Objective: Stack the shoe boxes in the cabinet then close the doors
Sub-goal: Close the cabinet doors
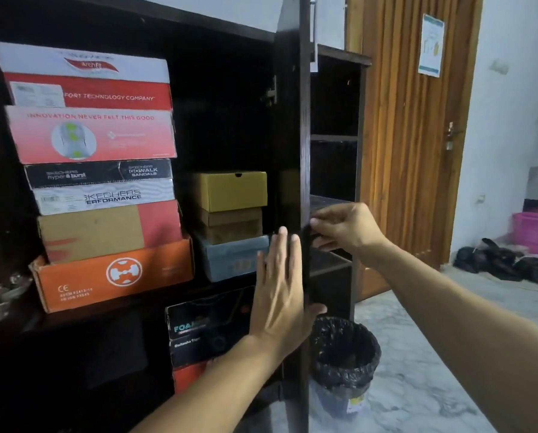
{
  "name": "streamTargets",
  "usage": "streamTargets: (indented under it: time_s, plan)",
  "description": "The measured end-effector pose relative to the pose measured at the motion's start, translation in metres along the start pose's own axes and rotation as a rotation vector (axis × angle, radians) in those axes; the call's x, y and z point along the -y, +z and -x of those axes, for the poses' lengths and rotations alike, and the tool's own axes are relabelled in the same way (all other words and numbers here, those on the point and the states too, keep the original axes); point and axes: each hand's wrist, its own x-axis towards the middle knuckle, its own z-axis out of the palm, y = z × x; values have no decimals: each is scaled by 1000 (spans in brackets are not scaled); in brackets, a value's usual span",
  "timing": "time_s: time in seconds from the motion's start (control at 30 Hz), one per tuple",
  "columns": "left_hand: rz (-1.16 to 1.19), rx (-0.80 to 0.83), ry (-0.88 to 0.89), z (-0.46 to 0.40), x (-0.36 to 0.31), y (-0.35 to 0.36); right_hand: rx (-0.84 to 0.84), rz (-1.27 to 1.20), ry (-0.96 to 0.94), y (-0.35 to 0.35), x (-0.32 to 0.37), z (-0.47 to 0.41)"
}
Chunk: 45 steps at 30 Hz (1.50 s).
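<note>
The dark cabinet holds a tall stack of shoe boxes on its upper shelf, from the orange box (111,273) at the bottom up to the red and white box (83,76) on top. Beside it stands a short stack with a yellow box (230,190) above a brown box and a grey box (230,257). Black boxes (205,326) sit on the lower shelf. The right cabinet door (297,135) stands edge-on to me. My left hand (281,289) lies flat against the door's inner face, its thumb round the edge. My right hand (344,228) grips the door's outer edge.
A bin lined with a black bag (344,357) stands on the marble floor just behind the door. A second dark shelf unit (336,135) is to the right, then a wooden room door (414,135). A pink basket (536,231) and black bags lie at the far right.
</note>
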Motion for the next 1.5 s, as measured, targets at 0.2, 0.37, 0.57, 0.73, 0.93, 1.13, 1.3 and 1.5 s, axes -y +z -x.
streamTargets:
  time_s: [0.2,0.37,0.57,0.73,0.93,1.13,1.3,1.5]
  plan:
    - [-279,9,-86,4,51,-15,-44,236,-200,60,13,-38]
    - [-387,63,-176,10,113,-29,97,416,-261,116,36,-71]
    - [-398,102,-253,2,174,-28,106,627,-266,165,30,-104]
    - [-420,127,-334,-13,205,-24,131,755,-256,182,25,-133]
    - [-289,73,-363,-26,237,-12,123,793,-253,208,17,-154]
    - [85,48,-440,-49,265,-8,155,866,-226,225,9,-174]
    - [78,151,-437,-57,277,-8,191,895,-195,228,10,-180]
    - [42,273,-501,-60,264,-35,299,875,-167,210,36,-166]
